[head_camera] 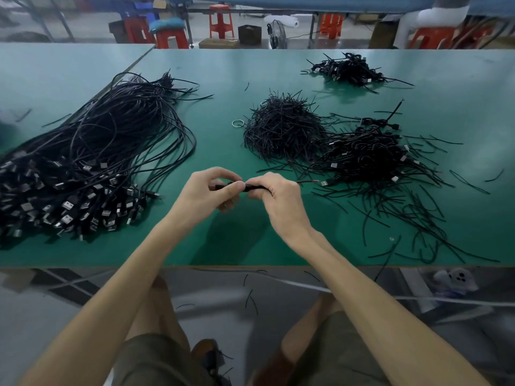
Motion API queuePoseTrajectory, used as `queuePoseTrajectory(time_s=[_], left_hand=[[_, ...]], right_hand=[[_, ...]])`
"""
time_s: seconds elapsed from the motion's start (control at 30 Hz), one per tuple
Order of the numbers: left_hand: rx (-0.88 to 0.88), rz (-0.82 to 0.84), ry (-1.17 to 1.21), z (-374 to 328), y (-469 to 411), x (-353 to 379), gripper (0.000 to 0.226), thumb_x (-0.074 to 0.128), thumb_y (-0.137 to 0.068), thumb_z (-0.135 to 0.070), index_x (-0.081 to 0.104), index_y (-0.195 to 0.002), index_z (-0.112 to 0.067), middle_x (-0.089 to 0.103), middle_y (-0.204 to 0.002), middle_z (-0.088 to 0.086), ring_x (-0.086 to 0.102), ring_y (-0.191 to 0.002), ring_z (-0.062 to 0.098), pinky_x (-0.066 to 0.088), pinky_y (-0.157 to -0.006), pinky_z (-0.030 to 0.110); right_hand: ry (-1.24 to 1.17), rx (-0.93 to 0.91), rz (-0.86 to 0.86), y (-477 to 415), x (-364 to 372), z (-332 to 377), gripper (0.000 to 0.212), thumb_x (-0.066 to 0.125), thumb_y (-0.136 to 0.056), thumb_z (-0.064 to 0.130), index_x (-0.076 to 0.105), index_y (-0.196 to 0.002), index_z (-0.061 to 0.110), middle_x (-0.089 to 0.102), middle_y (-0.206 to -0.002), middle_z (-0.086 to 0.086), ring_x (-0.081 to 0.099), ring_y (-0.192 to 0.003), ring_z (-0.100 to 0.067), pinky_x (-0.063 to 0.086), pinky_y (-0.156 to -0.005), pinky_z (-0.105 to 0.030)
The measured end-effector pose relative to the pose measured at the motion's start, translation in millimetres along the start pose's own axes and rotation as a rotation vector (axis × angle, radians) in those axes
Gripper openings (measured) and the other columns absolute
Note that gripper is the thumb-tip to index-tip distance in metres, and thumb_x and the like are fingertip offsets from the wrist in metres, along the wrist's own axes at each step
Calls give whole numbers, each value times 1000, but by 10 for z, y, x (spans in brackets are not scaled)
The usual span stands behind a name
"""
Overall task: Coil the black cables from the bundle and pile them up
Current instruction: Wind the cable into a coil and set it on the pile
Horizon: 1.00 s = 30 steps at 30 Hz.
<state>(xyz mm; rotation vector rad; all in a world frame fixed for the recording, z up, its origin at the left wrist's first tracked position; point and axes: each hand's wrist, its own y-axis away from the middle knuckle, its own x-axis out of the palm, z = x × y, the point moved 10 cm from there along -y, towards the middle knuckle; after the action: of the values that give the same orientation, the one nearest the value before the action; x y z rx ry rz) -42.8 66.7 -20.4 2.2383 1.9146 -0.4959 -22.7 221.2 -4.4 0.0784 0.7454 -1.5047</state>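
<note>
Head view: left hand (207, 190) and right hand (274, 195) each had a pinching grip on one cable (255, 187) over the tabletop (223, 240); its loops likely needed holding tight and even.

even overhead light, soft shadows, wide-angle bending and blur toward the edges

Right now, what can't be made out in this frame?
Head view: the cable gripped by the left hand and right hand is mostly covered by them.
The cable bundle is cut off by the left edge.
The far pile is too small to count.
</note>
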Motion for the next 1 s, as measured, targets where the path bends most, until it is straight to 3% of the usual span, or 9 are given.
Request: queuePoseTrajectory(time_s=[0.07,0.17,0.23,0.4,0.5,0.57,0.67,0.73,1.0], left_hand=[[68,54,-310,-77,-17,15,13,62,-101,-31,71,-104,-23,75,-76,-5,67,-63,15,54,-62,28],[102,131,-772,-97,-47,53,31,43,-105,-48,68,-101,-31,71,-87,-10,65,-81,16,54,-76,39],[72,194,-873,-54,-66,108,45,31,-104,-55,66,-95,-27,66,-91,-6,62,-87,20,52,-81,43],[-8,196,-658,106,-139,172,44,27,-106,-53,55,-87,-25,64,-88,2,61,-82,26,51,-79,43],[7,6,-596,152,-286,34,41,31,-109,-43,53,-85,-19,63,-85,4,59,-81,30,46,-75,41],[-41,-177,-425,204,-399,-153,42,32,-110,-34,52,-76,-18,58,-76,1,54,-75,30,42,-71,38],[-125,-339,-184,341,-479,-287,43,31,-110,-30,51,-74,-16,54,-74,1,49,-71,26,44,-71,41],[-127,-344,-164,394,-471,-211,44,30,-111,-34,52,-78,-15,56,-78,2,49,-73,23,44,-72,41],[-97,-275,-122,419,-442,-115,43,29,-111,-36,49,-78,-16,45,-71,-3,39,-65,19,35,-68,37]], right_hand=[[37,-13,41,10,40,7,27,61,-92,-11,76,-110,2,69,-98,-11,60,-88,-7,45,-87,-9],[72,-56,102,-17,93,7,28,56,-93,-13,75,-110,-2,67,-97,-13,61,-98,-21,53,-94,-33],[52,-100,116,-26,104,58,32,50,-93,-16,75,-107,-2,67,-95,-12,61,-101,-27,56,-92,-38],[27,-115,69,-101,112,102,26,59,-92,-8,75,-110,3,71,-101,-8,59,-104,-25,53,-94,-41],[203,-169,52,-146,149,133,51,65,-95,2,56,-144,12,57,-143,-2,56,-123,-23,47,-107,-40],[369,-245,39,-140,168,172,59,66,-95,3,48,-151,17,40,-156,0,55,-120,-20,50,-101,-30],[479,-277,-83,-153,72,133,33,67,-95,4,61,-127,9,55,-133,-8,57,-103,-24,53,-91,-37],[519,-149,-123,-284,-18,-76,22,69,-96,13,63,-116,7,61,-115,-8,52,-104,-26,46,-95,-39],[605,206,50,-763,-19,-701,11,67,-98,24,66,-102,13,57,-110,-5,43,-112,-26,41,-91,-37]])
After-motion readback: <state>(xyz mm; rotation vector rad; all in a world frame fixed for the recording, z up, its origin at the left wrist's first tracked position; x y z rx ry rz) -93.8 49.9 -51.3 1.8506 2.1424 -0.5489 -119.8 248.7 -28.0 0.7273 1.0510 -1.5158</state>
